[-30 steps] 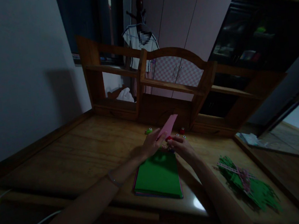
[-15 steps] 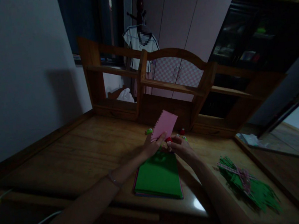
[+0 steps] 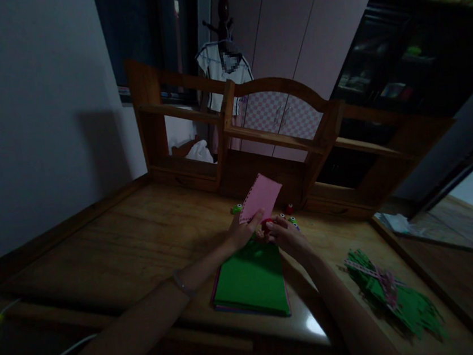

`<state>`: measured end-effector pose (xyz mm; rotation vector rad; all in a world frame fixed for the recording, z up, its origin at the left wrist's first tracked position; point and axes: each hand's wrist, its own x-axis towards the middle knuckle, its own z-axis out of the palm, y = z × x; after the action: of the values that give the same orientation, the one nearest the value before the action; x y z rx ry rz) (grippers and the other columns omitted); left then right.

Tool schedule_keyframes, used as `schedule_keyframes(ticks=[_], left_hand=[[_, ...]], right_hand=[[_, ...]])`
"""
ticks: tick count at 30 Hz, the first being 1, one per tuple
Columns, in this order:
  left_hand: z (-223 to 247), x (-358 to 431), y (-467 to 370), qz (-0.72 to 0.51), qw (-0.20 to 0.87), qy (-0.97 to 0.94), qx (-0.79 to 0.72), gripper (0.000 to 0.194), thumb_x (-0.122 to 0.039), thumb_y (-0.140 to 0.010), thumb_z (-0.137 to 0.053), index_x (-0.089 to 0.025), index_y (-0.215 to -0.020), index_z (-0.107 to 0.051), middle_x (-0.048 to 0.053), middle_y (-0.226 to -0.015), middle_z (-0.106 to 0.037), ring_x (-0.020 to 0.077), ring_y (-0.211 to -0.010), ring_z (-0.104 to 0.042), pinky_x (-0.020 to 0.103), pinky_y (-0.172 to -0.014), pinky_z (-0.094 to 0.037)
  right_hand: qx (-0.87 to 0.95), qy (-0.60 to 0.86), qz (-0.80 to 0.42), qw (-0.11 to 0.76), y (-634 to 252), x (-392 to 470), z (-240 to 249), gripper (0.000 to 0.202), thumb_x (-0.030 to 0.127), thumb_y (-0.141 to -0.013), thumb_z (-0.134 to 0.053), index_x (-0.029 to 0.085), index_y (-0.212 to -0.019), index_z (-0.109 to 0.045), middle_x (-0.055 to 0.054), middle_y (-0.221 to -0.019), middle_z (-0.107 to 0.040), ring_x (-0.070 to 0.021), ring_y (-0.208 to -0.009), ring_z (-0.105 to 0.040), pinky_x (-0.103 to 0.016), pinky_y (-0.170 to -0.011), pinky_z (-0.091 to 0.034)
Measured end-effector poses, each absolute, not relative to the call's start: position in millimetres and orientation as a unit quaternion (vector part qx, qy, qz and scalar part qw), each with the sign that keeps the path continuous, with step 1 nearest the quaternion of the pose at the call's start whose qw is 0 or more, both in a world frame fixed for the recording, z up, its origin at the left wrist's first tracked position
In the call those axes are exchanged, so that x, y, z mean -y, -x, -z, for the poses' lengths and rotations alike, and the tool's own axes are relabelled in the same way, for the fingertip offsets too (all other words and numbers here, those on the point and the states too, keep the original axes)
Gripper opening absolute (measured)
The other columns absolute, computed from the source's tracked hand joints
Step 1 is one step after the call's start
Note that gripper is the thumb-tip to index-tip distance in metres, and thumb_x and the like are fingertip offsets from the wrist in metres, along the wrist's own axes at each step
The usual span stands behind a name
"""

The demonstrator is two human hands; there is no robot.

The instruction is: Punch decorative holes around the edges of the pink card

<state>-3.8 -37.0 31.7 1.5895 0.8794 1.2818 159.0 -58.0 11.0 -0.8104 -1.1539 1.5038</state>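
Observation:
My left hand (image 3: pixel 242 231) pinches a pink sheet of paper (image 3: pixel 262 196) by its lower corner, thumb on top. A row of small dark marks or holes runs along the sheet's left and lower edges. The fingers of my right hand (image 3: pixel 284 233) are closed round a small red object (image 3: pixel 267 223), close to the sheet's lower right side. Its kind is hard to make out. Below both hands lies a stack of coloured sheets with a green one (image 3: pixel 250 278) on top.
Behind my hands are a small green piece with round eyes (image 3: pixel 237 208) and a small red piece (image 3: pixel 289 208). A heap of green strips with pink ones (image 3: pixel 392 291) lies at the right. A wooden shelf unit (image 3: pixel 228 107) bounds the table's back.
My right hand and the red object have shifted slightly, and more of the red shows now. The pink sheet and my left hand stay nearly in place.

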Motion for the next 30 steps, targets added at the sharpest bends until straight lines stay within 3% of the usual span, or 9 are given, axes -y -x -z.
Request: schedule_keyframes(ticks=[10,22,30], left_hand=[[-25.2,30.5,0.9,-0.506,0.414,-0.662,-0.366,0.039,-0.042,-0.085,-0.050,-0.014,-0.106,-0.067,0.009,-0.110,-0.068,0.0217,-0.105,-0.061,0.032,-0.097,-0.044],[-18.6,26.9,-1.6,-0.526,0.430,-0.640,-0.358,0.041,-0.045,-0.084,-0.049,-0.014,-0.108,-0.064,0.009,-0.112,-0.067,0.0206,-0.109,-0.059,0.032,-0.101,-0.041],[-14.7,21.4,-2.2,-0.500,0.453,-0.660,-0.330,0.036,-0.044,-0.082,-0.052,-0.014,-0.099,-0.065,0.010,-0.110,-0.067,0.0210,-0.104,-0.061,0.031,-0.099,-0.042]], right_hand=[[0.458,0.336,-0.638,0.521,-157.0,55.7,-9.4,0.026,0.024,-0.069,-0.075,0.020,-0.089,-0.057,-0.002,-0.086,-0.066,-0.0172,-0.075,-0.066,-0.033,-0.074,-0.052],[0.479,0.374,-0.598,0.523,-158.5,59.0,-14.9,0.031,0.027,-0.073,-0.073,0.020,-0.099,-0.059,-0.003,-0.085,-0.068,-0.0136,-0.067,-0.064,-0.028,-0.067,-0.051],[0.527,0.397,-0.548,0.514,-156.3,61.8,-16.1,0.028,0.033,-0.067,-0.078,0.020,-0.086,-0.061,-0.001,-0.072,-0.066,-0.0142,-0.062,-0.062,-0.027,-0.062,-0.047]])
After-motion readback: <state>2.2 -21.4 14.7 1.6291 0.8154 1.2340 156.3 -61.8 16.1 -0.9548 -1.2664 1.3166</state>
